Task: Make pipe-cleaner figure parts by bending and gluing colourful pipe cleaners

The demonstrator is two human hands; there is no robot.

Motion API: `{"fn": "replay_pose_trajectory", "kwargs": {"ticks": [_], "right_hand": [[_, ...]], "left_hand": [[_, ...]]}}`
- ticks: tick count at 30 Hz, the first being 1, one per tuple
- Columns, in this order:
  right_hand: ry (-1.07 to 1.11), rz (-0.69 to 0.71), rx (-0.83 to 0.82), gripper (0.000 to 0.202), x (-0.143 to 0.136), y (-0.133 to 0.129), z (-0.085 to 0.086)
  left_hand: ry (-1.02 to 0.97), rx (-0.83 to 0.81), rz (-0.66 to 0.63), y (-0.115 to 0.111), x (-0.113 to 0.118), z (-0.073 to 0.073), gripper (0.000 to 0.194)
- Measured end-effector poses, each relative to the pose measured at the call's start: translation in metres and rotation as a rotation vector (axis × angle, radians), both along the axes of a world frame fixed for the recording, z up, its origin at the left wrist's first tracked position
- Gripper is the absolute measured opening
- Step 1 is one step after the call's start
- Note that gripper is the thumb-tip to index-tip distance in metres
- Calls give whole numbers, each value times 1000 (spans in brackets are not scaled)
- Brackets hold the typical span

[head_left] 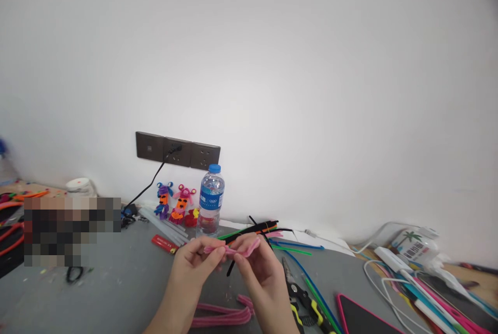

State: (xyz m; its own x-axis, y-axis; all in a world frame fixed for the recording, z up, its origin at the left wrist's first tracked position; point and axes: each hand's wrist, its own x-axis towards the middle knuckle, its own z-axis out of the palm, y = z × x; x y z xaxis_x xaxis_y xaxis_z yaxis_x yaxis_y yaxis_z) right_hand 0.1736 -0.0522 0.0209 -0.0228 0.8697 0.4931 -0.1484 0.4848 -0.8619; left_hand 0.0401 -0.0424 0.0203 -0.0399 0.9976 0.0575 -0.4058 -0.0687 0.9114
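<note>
Head view shows two hands at work together above the grey table [128, 284]. The left hand [196, 261] closes its thumb and fingertips on one part of a pink strip [231, 251]; the right hand [262, 269] pinches the same strip nearer to its bent end. So the strip is held in the air, between both hands. In my judgement, the step in hand is the shaping of this strip, by bending or by twisting; which one, I cannot tell. The next move seems to call for a steady pinch at left and a small, gentle turn at right, because the strip looks soft and could lose its form. Below lie loose pink pieces [223, 318], partly hidden by the right hand. The pliers [307, 303] lie just beside it, in no hand. Behind stands the bottle [212, 202], near a pink figure [181, 204].
</note>
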Motion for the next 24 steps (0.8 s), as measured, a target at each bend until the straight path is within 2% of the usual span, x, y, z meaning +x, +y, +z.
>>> {"fn": "replay_pose_trajectory", "kwargs": {"ticks": [5,9,16,24], "right_hand": [[-141,-67,100,13,4,2,1],[-182,-96,54,14,9,3,3],[-219,38,11,19,18,1,13],[-212,215,-93,21,29,-1,20]], "left_hand": [[39,4,-51,3,0,-6,25],[37,-18,-104,3,1,-6,28],[-5,-15,-136,3,2,-4,24],[-46,-16,-288,0,4,-1,24]]}}
